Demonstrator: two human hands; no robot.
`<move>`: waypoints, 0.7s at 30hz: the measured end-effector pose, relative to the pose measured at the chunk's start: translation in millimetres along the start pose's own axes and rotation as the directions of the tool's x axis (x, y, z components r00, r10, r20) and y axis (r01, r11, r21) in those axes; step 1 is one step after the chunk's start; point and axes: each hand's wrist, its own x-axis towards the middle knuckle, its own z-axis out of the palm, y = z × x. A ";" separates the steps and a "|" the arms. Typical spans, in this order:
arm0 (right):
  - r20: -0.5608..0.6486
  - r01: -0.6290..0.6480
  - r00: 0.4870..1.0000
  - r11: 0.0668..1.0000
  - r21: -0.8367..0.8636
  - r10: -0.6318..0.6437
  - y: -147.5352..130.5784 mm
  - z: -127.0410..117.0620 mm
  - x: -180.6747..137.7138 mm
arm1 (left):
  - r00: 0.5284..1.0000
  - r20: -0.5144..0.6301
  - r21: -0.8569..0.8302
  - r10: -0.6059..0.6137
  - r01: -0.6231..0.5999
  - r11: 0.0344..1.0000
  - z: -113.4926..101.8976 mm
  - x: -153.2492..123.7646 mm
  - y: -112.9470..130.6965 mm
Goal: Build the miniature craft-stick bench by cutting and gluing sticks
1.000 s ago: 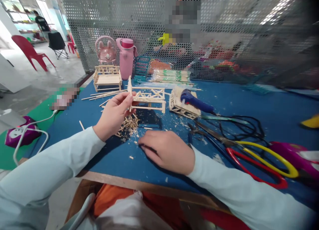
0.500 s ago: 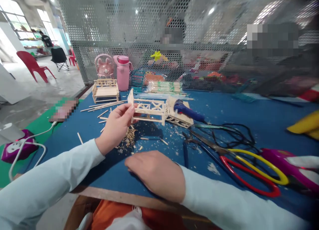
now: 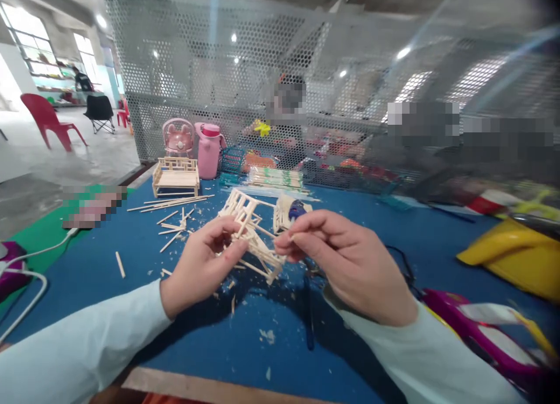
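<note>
My left hand (image 3: 203, 267) is closed on a small frame built of thin wooden sticks (image 3: 249, 232), holding it tilted above the blue table (image 3: 131, 299). My right hand (image 3: 345, 261) is raised beside the frame's right end, its thumb and fingers pinched together on a short bit of stick (image 3: 291, 237) that is barely visible. Both arms wear pale blue sleeves. Wood chips and cut stick ends (image 3: 175, 232) lie scattered on the table under and left of the hands.
A finished stick bench (image 3: 175, 176), a pink bottle (image 3: 209, 150) and a pink bunny item (image 3: 177, 137) stand at the back left by a perforated mesh screen (image 3: 262, 71). A blue glue gun (image 3: 296, 208) rests on another stick frame. Purple-handled scissors (image 3: 476, 334) and a yellow object (image 3: 511, 264) lie right.
My right hand rose from the table and now pinches a small stick piece beside the frame. My left hand tilted the frame and brought it nearer. The view moved upward.
</note>
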 end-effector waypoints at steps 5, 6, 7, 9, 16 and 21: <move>0.004 0.090 0.996 0.982 -0.165 -0.091 0.0 3.8 10.9 | 1.000 -0.014 -0.015 0.014 -0.014 1.000 0.1 0.1 4.5; 0.012 0.107 0.994 0.977 -0.186 -0.106 -1.1 5.0 13.9 | 1.000 -0.016 -0.017 0.010 -0.010 1.000 0.5 0.1 5.5; 0.015 0.109 0.994 0.977 -0.185 -0.108 -2.0 6.5 16.8 | 1.000 -0.018 -0.019 -0.001 0.000 1.000 0.7 0.1 6.1; 0.003 0.074 0.997 0.988 -0.137 -0.074 -2.5 10.3 22.4 | 0.999 -0.014 -0.034 -0.034 0.034 0.999 0.8 -0.2 6.8; 0.039 -0.056 0.998 0.998 0.012 0.055 -1.5 20.1 34.0 | 0.997 0.016 -0.068 -0.081 0.082 0.994 -0.5 -2.5 7.8; 0.026 0.003 1.000 0.993 -0.121 0.000 -5.6 19.6 31.7 | 0.997 -0.003 -0.035 -0.080 0.080 0.996 -1.0 -3.2 6.8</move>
